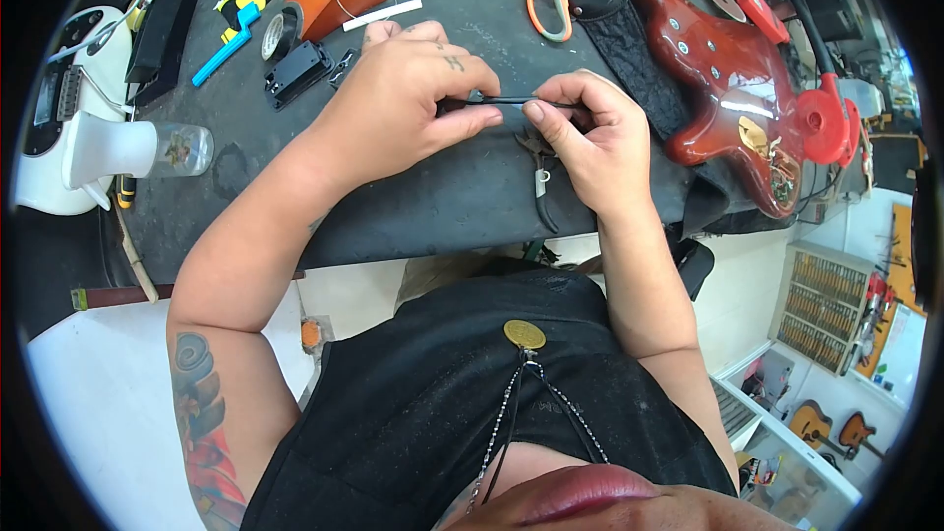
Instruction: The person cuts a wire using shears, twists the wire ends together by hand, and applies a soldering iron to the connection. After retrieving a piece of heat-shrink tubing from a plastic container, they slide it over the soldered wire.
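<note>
Over the dark work mat, my left hand (pixel 418 88) pinches one end of a thin black cable (pixel 511 99) between thumb and fingers. The cable's other end is pinched by my right hand (pixel 600 133), a short stretch showing between the two. What lies inside each palm is hidden. Just below the cable, black-handled pliers (pixel 542 187) lie on the mat beside my right hand. A black rectangular part (pixel 299 74) rests left of my left hand, and a white strip (pixel 383 15) sits beyond it.
Orange-handled scissors (pixel 548 0) lie at the back near a black strap (pixel 629 59). A red-brown guitar body (pixel 723 69) fills the right side, with a red tool (pixel 824 123) beside it. At left are a blue tool (pixel 226 45) and a clear jar (pixel 183 149).
</note>
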### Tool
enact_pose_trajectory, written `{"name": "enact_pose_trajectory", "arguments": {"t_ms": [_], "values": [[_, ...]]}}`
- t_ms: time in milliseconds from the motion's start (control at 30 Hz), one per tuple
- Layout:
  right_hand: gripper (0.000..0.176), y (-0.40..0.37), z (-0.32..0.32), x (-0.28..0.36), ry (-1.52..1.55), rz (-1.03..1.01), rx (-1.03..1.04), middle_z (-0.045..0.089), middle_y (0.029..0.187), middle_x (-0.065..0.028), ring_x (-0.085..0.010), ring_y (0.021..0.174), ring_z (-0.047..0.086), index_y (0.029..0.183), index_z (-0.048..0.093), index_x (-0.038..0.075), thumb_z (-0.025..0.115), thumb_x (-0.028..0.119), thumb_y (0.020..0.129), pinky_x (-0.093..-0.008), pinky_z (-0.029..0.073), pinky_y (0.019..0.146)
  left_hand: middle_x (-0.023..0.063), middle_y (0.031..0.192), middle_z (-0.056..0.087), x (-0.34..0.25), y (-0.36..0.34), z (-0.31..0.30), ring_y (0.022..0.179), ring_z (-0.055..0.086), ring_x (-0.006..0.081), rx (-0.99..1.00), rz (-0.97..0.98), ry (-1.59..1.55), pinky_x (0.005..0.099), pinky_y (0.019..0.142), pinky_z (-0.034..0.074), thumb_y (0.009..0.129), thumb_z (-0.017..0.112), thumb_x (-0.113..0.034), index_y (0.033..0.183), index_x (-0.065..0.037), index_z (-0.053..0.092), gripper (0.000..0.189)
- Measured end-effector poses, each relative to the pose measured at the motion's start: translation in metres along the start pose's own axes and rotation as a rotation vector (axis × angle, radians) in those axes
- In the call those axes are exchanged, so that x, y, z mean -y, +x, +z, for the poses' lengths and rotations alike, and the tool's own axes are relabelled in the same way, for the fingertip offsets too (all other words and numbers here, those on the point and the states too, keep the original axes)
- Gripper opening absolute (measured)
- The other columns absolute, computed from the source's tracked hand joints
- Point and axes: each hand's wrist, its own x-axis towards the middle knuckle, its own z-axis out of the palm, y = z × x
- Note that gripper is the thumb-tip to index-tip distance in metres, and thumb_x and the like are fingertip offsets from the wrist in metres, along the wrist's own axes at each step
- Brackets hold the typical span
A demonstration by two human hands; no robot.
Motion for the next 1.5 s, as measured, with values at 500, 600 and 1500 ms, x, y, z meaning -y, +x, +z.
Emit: {"name": "enact_pose_trajectory", "arguments": {"t_ms": [500, 600, 1500], "values": [[0.023, 0.008, 0.014, 0.006, -0.36, -0.495, -0.005, 0.074, 0.094, -0.0093, -0.0283, 0.085, 0.071, 0.105, 0.077, 0.004, 0.086, 0.006, 0.084, -0.0369, 0.056, 0.073, -0.0012, 0.085, 0.069, 0.009, -0.001, 0.005, 0.091, 0.062, 0.0208, -0.007, 0.029, 0.012, 0.0388, 0.092, 0.041, 0.089, 0.085, -0.021, 0.095, -0.011, 0.075, 0.016], [0.023, 0.008, 0.014, 0.005, -0.252, -0.397, -0.042, 0.075, 0.094, -0.0096, -0.0281, 0.084, 0.072, 0.103, 0.078, 0.004, 0.088, 0.006, 0.083, -0.0369, 0.057, 0.073, 0.0022, 0.088, 0.071, 0.008, -0.002, -0.003, 0.092, 0.063, 0.0235, 0.012, -0.01, -0.015, 0.0401, 0.092, 0.044, 0.091, 0.083, -0.016, 0.096, -0.008, 0.075, 0.013], [0.019, 0.01, 0.014, 0.005, -0.305, -0.462, -0.027, 0.074, 0.093, -0.0068, -0.0287, 0.085, 0.071, 0.096, 0.079, 0.005, 0.089, 0.007, 0.079, -0.0392, 0.057, 0.077, 0.0023, 0.087, 0.068, 0.012, 0.0, -0.005, 0.091, 0.062, 0.0243, 0.097, 0.046, -0.032, 0.0399, 0.095, 0.043, 0.095, 0.077, -0.01, 0.094, -0.007, 0.072, 0.006]]}}
